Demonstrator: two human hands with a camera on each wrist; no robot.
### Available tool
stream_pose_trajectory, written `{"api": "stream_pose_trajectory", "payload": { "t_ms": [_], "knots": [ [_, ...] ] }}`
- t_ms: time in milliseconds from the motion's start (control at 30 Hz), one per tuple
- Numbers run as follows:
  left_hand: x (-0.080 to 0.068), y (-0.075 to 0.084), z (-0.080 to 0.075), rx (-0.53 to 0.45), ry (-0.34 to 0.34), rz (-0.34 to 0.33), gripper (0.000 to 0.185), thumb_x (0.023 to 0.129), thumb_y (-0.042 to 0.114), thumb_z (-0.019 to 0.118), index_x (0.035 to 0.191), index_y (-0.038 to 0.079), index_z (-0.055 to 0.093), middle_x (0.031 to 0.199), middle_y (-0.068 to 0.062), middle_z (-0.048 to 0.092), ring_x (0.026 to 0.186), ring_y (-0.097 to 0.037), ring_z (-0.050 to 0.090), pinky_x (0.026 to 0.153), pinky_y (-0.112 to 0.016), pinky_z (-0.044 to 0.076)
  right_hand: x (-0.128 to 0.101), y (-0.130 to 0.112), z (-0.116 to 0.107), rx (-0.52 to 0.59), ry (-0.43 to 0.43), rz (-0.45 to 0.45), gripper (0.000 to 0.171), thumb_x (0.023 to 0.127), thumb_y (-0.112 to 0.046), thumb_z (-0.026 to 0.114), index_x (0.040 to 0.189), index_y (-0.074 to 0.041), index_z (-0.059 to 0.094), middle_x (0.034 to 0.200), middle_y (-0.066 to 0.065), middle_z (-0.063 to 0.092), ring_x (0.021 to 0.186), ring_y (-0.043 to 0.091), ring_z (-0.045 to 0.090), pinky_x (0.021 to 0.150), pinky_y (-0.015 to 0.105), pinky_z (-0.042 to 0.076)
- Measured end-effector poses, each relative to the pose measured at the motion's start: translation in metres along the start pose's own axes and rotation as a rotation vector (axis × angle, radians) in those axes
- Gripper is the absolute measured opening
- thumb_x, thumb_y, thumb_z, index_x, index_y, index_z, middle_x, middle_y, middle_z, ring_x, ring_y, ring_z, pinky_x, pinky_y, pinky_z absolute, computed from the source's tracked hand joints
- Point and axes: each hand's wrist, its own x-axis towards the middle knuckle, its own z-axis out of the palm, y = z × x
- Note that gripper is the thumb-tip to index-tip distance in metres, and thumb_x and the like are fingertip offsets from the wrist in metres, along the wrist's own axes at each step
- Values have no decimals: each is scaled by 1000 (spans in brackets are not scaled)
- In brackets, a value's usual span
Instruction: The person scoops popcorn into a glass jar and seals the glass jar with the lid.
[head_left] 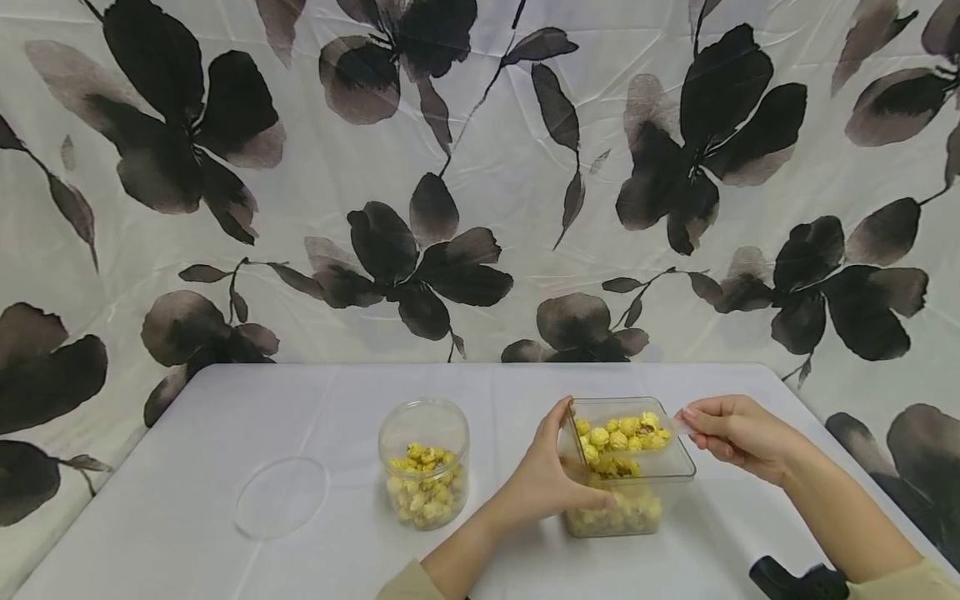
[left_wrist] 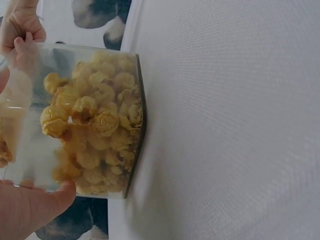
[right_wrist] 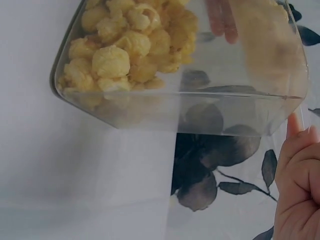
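A square clear container (head_left: 670,487) of yellow popcorn (head_left: 611,517) stands on the white table. My left hand (head_left: 553,477) grips its left wall, thumb up at the rim. My right hand (head_left: 722,431) pinches the small handle of what looks like a clear scoop (head_left: 678,427), which holds popcorn (head_left: 621,433) inside the container's mouth. The left wrist view shows the container (left_wrist: 30,150), its popcorn (left_wrist: 95,130) and my left hand's thumb (left_wrist: 30,210). In the right wrist view the container (right_wrist: 225,110) fills the top, and my right hand (right_wrist: 300,190) is curled at the lower right.
A round clear jar (head_left: 423,473), partly filled with popcorn, stands left of the container. Its clear lid (head_left: 281,497) lies flat further left. A black object (head_left: 795,579) sits at the near right table edge. A floral cloth (head_left: 480,208) hangs behind the table.
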Motion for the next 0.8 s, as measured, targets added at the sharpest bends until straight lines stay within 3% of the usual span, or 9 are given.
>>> {"api": "stream_pose_trajectory", "payload": {
  "t_ms": [267, 533, 800],
  "knots": [
    [0, 1, 1, 3, -6, 3, 117, 61, 25, 88, 149, 29, 10, 151, -1, 19, 138, -22, 20, 104, -53, 28, -1, 1, -1, -7, 23, -13, 23, 98, -10, 46, 91, -12, 67, 66, -5, 56, 49, 1, 38, 43, 23, 16],
    [0, 0, 0, -3, 7, -6, 119, 59, 25, 89, 149, 27, 11, 151, -2, 19, 138, -22, 20, 106, -52, 24, 11, -3, 8, -50, 100, 25, 19, 98, -13, 47, 95, -5, 64, 66, -4, 55, 49, 1, 39, 46, 14, 31],
    [0, 2, -1, -27, -1, -7, 119, 60, 22, 89, 149, 25, 10, 150, -2, 19, 137, -21, 20, 106, -50, 24, 17, -5, 9, -9, 133, 37, 19, 98, -10, 48, 94, -5, 65, 65, -3, 57, 48, 0, 41, 45, 12, 35]
  ]
}}
